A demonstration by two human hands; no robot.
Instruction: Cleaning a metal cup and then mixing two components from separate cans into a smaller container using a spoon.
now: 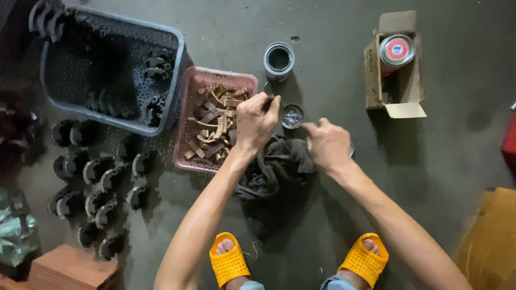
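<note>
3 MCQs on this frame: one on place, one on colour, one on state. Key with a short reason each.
1. Where is the pink basket?
A. right of the grey crate
B. inside the cardboard box
C. on the brick

2. What colour are the sandals?
A. blue
B. yellow
C. black

3. What state is the round tin above the left hand in?
A. lid on
B. tipped over
C. open, upright

Key: 1 A, the basket sits against the crate's right side. 2 B, both sandals show yellow. 3 C, its dark inside shows from above.
</note>
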